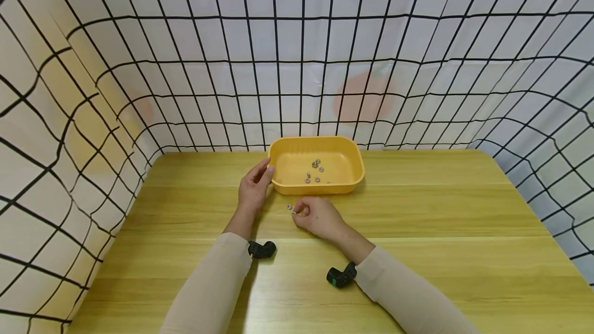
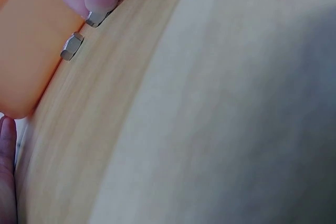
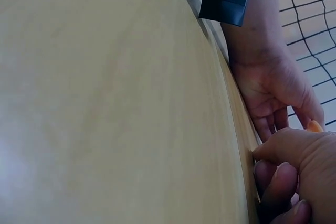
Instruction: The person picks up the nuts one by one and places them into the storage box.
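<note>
My right hand pinches a small metal hex nut at the tabletop, in front of the tray. The left wrist view shows this nut under a fingertip. Another hex nut lies on the wood just beside it. A yellow plastic tray stands behind, with several nuts inside. My left hand touches the tray's left side, thumb and fingers extended at its rim. In the right wrist view the right fingers are curled, and the nut is hidden.
The wooden table reaches out on both sides of the tray. A black wire grid with pale cloth behind it closes off the back and sides. Each wrist wears a black camera, the left one and the right one.
</note>
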`<state>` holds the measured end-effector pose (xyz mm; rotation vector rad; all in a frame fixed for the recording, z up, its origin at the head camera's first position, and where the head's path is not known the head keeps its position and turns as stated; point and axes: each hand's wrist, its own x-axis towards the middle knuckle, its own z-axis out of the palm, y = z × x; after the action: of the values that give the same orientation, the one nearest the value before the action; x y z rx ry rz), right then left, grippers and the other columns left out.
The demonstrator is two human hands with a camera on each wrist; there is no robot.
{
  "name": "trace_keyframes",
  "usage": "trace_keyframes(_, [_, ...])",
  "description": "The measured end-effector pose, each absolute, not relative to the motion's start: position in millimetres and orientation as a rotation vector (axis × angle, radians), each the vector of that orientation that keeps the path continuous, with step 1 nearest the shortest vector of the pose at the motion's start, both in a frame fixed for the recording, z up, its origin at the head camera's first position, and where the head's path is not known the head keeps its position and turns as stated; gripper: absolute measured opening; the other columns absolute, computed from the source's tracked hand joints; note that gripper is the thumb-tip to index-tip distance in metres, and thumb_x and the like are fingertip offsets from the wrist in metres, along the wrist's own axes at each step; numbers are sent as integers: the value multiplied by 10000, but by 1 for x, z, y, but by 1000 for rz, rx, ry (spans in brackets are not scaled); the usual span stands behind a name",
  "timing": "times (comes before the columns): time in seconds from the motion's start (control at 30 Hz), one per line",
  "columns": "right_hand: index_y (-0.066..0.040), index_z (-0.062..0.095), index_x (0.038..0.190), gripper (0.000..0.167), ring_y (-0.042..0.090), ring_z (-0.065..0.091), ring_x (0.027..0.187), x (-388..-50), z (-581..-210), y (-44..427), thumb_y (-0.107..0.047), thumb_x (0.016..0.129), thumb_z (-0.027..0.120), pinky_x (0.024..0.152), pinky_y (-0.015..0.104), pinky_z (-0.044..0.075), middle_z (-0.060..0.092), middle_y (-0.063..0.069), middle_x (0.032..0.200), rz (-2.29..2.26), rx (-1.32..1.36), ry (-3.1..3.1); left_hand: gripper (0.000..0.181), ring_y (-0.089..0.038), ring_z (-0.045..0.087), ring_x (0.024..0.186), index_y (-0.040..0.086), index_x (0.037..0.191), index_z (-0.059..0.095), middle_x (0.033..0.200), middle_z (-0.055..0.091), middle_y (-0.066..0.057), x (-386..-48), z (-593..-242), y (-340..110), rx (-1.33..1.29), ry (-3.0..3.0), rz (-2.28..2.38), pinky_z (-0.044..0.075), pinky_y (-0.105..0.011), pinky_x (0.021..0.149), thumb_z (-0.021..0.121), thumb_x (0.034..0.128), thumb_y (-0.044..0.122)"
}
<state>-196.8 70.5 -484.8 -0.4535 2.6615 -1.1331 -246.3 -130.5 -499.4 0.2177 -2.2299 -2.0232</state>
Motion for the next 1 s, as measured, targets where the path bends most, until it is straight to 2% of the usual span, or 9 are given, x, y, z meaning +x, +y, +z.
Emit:
trace_keyframes(0.5, [-198,707,904,66,81,506,571,-189,-485,78,-244,913,754,530,210,396,603,-59,674,-1249,-474,2566,395,-212,546,1350,256,1381,660,1383,642,-83,-244,-500,-131,213,-2233,-2015,503,-411,1100,661,1005,377])
trace_keyframes(1.0, [-212,713,967,60,112,531,605,-184,-474,105,-243,923,740,542,211,427,635,-30,769,-1331,-427,2540,393,-208,541,1355,256,1382,660,1377,643,-79,-246,-499,-130,218,-2225,-2032,498,-405,1110,663,1005,367])
